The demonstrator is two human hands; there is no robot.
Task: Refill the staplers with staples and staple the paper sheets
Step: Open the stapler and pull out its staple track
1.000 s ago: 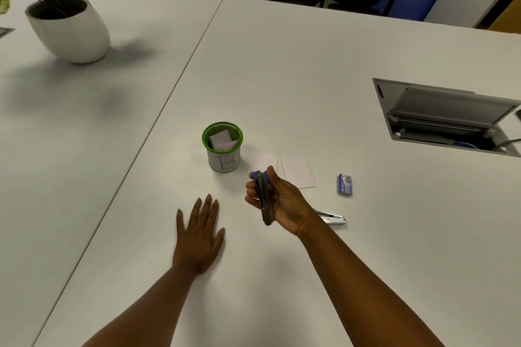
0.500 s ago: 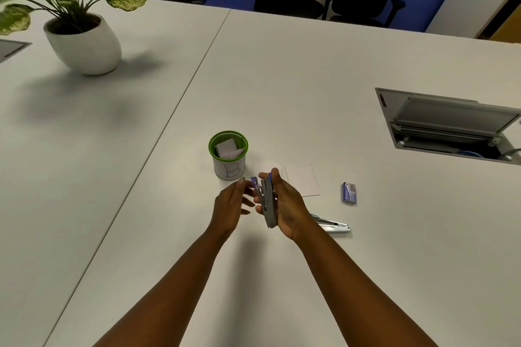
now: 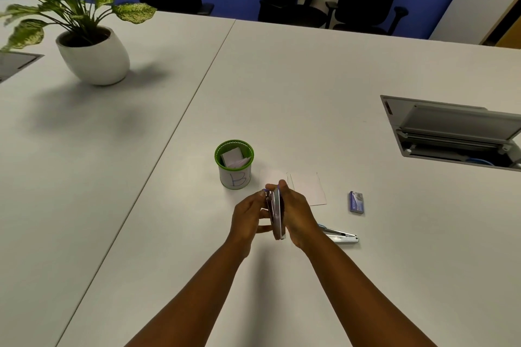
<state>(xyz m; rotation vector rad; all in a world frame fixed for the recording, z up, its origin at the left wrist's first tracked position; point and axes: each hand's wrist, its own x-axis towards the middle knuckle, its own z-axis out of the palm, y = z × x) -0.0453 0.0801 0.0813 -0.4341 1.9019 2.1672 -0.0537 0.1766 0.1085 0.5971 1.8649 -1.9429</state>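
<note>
Both hands meet on a small stapler (image 3: 276,213) held above the white table (image 3: 310,79), just in front of the green cup (image 3: 234,164). The stapler stands on edge, its length running away from the person, a slim grey-lilac body with a metal strip along it and a purple tip at the far end; whether it is open or closed cannot be told. The right hand (image 3: 297,215) wraps round it from the right side, thumb over the top end, and the left hand (image 3: 248,217) pinches its left side with curled fingers. The green cup has a mesh rim, a white wrap with a blue hand-drawn "B" on it, and folded white paper slips inside. To the right of the cup, two white paper sheets (image 3: 306,189) lie flat side by side on the table, partly hidden behind the hands. Further right of the cup lies a small blue staple box (image 3: 357,202); its print is too small to read. In front of the cup and to its right, behind the right wrist, a second stapler (image 3: 339,235), silver, lies on the table.
</note>
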